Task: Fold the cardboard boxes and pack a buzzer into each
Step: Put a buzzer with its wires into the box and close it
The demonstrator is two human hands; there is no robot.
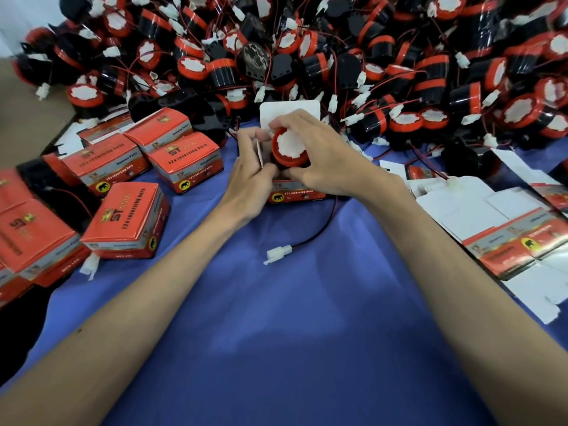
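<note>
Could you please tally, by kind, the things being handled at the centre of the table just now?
Buzzer, gripped by the right hand: 1
Open box, flap held by the left hand: 1
White connector on the buzzer's lead, lying on the cloth: 1
Total: 3

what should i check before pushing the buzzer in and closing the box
1. Seating: not ok, the buzzer stands high above the box.
2. Lid flap out of the way: ok, upright behind.
3. Wire and connector tucked in: not ok, both lie on the cloth.
4. Grip: ok, right hand holds the buzzer, left hand holds the box side.
5. Box bottom closed: cannot tell, hidden.
</note>
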